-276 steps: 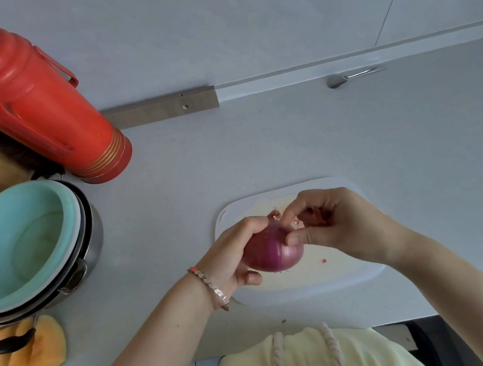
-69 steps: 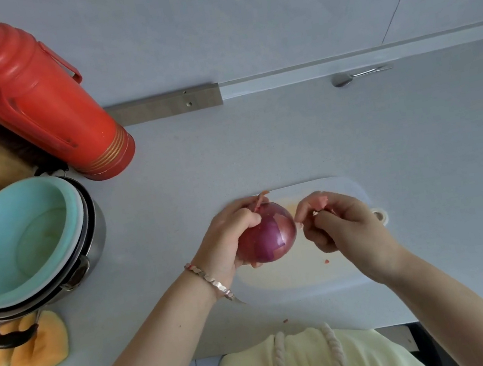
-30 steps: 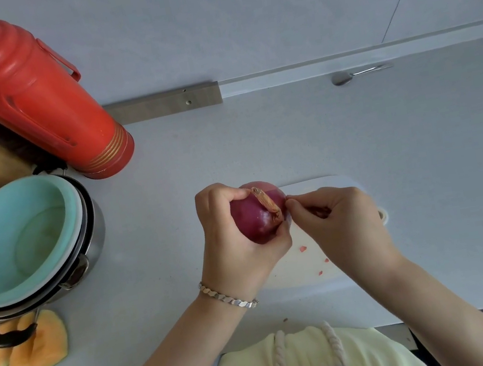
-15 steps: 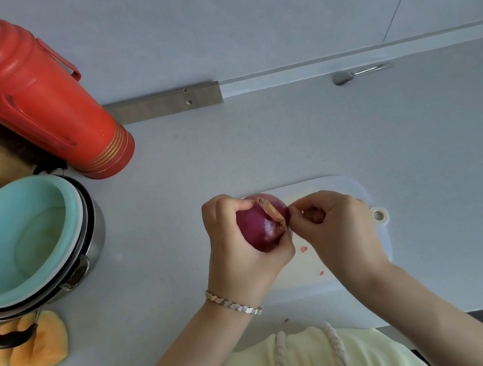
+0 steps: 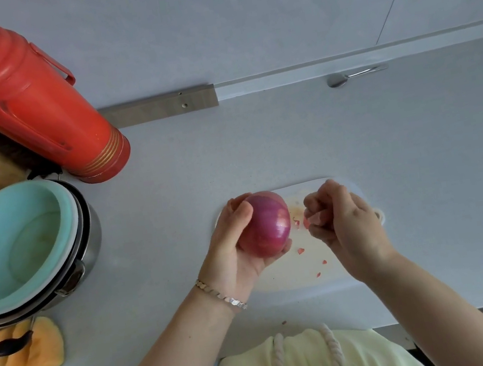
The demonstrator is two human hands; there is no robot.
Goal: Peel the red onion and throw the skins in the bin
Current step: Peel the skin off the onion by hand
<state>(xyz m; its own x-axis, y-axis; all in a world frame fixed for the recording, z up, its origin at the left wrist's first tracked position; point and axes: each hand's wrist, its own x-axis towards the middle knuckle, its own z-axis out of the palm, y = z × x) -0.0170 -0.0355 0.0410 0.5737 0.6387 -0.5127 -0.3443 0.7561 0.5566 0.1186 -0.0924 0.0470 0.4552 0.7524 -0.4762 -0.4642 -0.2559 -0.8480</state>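
Left hand [image 5: 231, 247]: my grip is wrapped round the red onion [image 5: 266, 224], thumb over its top, fingers cupped beneath, holding it just above the white cutting board [image 5: 299, 278].
Right hand [image 5: 344, 223]: curled into a narrow grip, just beside the onion and apart from it, pinching a small pink piece of skin [image 5: 314, 219] between my fingertips.
Red onion: its surface is glossy purple, with pale lines running along it.
Skin scraps [image 5: 301, 250]: a few red flecks lie on the board beneath my hands; one more lies on the worktop [image 5: 416, 139] near its front edge.
Left side of worktop: red thermos [image 5: 20, 91], teal bowl [image 5: 12, 244] stacked in a metal pot, melon slices [image 5: 36, 351].
Back of worktop: a spoon [image 5: 346, 77].
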